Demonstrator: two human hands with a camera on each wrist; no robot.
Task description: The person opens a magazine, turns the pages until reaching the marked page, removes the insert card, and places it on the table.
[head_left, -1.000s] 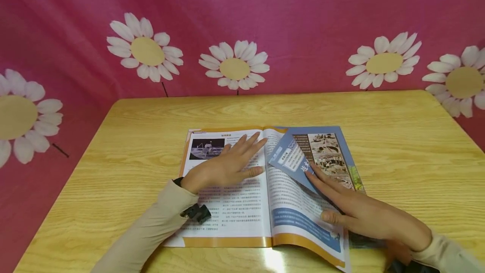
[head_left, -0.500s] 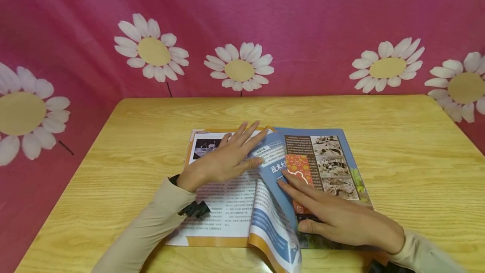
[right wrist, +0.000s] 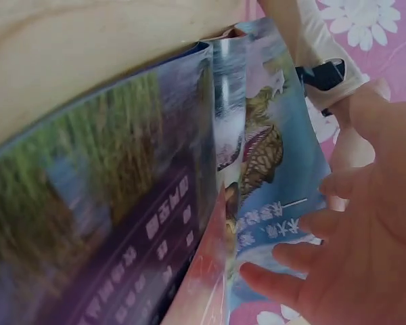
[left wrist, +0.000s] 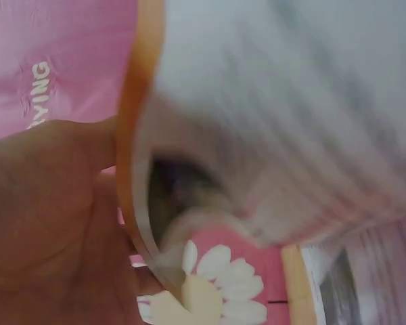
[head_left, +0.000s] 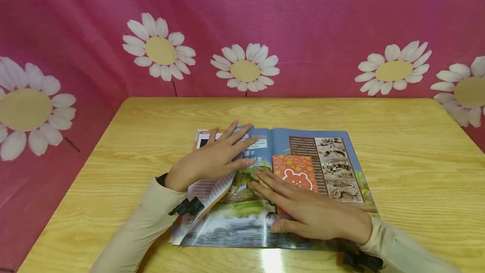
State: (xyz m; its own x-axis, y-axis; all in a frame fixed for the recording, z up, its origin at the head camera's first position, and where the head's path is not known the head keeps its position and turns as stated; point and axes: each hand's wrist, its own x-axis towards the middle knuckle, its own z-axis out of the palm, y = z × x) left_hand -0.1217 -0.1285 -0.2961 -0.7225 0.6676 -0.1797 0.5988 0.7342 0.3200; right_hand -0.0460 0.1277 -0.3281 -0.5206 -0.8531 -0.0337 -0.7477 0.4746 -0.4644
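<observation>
An open magazine [head_left: 242,218] lies on the table, showing a blue spread with a river scene and old photos. My left hand [head_left: 212,155], fingers spread and straight, lies over the top of the left page, whose lower left part lifts off the pages below. In the left wrist view that curling page [left wrist: 271,122] comes up beside the left palm [left wrist: 54,217]. With straight fingers my right hand [head_left: 310,210] reaches across the right page to the middle fold. Partly beneath it, against the fold, is an orange-red card [head_left: 295,169] with a white bear outline.
The magazine rests on a light wooden table [head_left: 113,172]. Behind it hangs a pink cloth [head_left: 303,24] printed with large white daisies [head_left: 245,70]. A dark wrist strap with a black device [head_left: 188,207] sits on the left wrist.
A page has turned over from right to left, baring the blue spread and the bear card. The right hand has moved left with it; the left hand has stayed over the left side.
</observation>
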